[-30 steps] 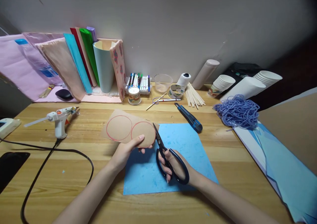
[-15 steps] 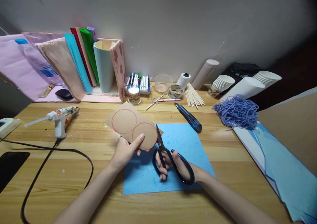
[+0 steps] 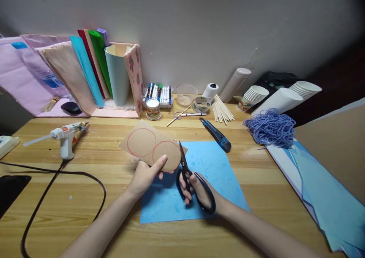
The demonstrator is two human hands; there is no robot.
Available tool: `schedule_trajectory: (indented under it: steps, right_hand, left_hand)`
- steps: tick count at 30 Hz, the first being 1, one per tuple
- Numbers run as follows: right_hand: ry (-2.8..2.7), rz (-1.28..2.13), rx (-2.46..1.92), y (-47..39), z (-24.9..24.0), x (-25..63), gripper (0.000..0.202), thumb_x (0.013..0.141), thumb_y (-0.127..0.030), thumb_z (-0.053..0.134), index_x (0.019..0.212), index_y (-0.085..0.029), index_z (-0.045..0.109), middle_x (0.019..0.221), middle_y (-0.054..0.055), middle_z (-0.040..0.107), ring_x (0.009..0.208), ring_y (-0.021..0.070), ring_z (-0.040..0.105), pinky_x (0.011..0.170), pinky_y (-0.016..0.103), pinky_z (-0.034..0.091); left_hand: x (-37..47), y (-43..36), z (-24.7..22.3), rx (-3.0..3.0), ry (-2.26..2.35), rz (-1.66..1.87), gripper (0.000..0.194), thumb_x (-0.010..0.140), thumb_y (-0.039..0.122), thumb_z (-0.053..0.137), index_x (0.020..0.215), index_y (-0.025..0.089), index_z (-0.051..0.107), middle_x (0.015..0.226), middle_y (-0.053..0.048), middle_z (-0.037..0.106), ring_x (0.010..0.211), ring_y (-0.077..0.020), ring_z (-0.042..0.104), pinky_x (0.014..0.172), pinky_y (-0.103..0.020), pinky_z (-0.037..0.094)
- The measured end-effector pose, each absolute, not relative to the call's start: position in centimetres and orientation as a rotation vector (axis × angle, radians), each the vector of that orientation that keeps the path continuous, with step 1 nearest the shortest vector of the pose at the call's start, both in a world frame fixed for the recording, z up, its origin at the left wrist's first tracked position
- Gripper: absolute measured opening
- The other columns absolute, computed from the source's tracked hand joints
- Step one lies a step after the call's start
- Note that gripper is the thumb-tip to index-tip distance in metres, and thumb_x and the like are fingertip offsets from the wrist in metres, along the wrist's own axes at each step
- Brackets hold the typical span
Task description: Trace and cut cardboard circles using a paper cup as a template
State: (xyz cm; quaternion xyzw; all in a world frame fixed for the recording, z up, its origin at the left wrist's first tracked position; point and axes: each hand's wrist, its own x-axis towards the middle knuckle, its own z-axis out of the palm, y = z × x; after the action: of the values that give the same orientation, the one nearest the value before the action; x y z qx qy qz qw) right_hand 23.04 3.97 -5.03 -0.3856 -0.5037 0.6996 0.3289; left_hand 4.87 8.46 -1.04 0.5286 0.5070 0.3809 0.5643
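A piece of brown cardboard (image 3: 142,142) with two red circles drawn on it is pinched in my left hand (image 3: 149,173), thumb on top and fingers beneath. My right hand (image 3: 196,187) has its fingers through the handles of black scissors (image 3: 186,170). The scissors' blades point away from me and meet the cardboard's right side, along the edge of the right circle. Under both hands lies a blue sheet (image 3: 225,185), partly covered by the cardboard and my hands.
A blue and black utility knife (image 3: 217,135) lies at the blue sheet's far edge. On the left is a glue gun (image 3: 67,138) with a black cable. Behind stand markers (image 3: 161,94), paper cups (image 3: 253,98) and sticks (image 3: 222,109); purple cord (image 3: 270,128) is heaped at right.
The scissors' handles have come closer together as my right hand closed, and the blades are less apart. My left hand still holds the cardboard. The whole view has shifted slightly.
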Motion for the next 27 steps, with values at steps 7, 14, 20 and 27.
schedule_trajectory:
  steps: [7, 14, 20, 27]
  right_hand:
    - [-1.353, 1.791, -1.101, 4.5, -4.4, 23.7, 0.066, 0.072, -0.083, 0.036, 0.071, -0.017, 0.045, 0.044, -0.007, 0.039, 0.034, 0.0057, 0.038, 0.034, 0.016, 0.036]
    - [-1.441, 1.820, -1.081, 4.8, -3.4, 24.5, 0.070, 0.066, -0.085, 0.040, 0.071, -0.016, 0.048, 0.046, -0.007, 0.037, 0.034, 0.0055, 0.034, 0.033, 0.018, 0.036]
    - [-1.441, 1.879, -0.892, 4.2, -4.2, 23.8, 0.084, 0.069, -0.087, 0.015, 0.094, -0.015, 0.048, 0.065, -0.002, 0.045, 0.058, 0.0124, 0.055, 0.062, 0.029, 0.048]
    - [-1.430, 1.762, -0.975, 4.3, -4.3, 23.7, 0.074, 0.072, -0.085, 0.027, 0.083, -0.016, 0.050, 0.053, -0.004, 0.044, 0.045, 0.0100, 0.048, 0.047, 0.022, 0.042]
  left_hand:
    - [4.2, 9.2, -0.8, 1.236, 1.268, 0.954, 0.039, 0.074, 0.045, 0.066, 0.050, 0.017, 0.056, 0.038, 0.001, 0.051, 0.037, -0.0105, 0.043, 0.043, -0.023, 0.034]
    - [3.9, 9.7, -0.7, 1.146, 1.266, 1.033, 0.043, 0.073, 0.052, 0.065, 0.054, 0.016, 0.052, 0.038, 0.003, 0.047, 0.033, -0.0060, 0.035, 0.036, -0.019, 0.024]
    - [4.5, 9.0, -0.6, 1.204, 1.226, 0.913, 0.042, 0.070, 0.054, 0.065, 0.060, 0.014, 0.057, 0.045, 0.001, 0.052, 0.037, -0.0068, 0.037, 0.036, -0.019, 0.026]
    - [4.3, 8.9, -0.5, 1.187, 1.195, 0.915, 0.039, 0.071, 0.052, 0.066, 0.067, 0.014, 0.058, 0.050, 0.002, 0.052, 0.039, -0.0057, 0.035, 0.037, -0.018, 0.025]
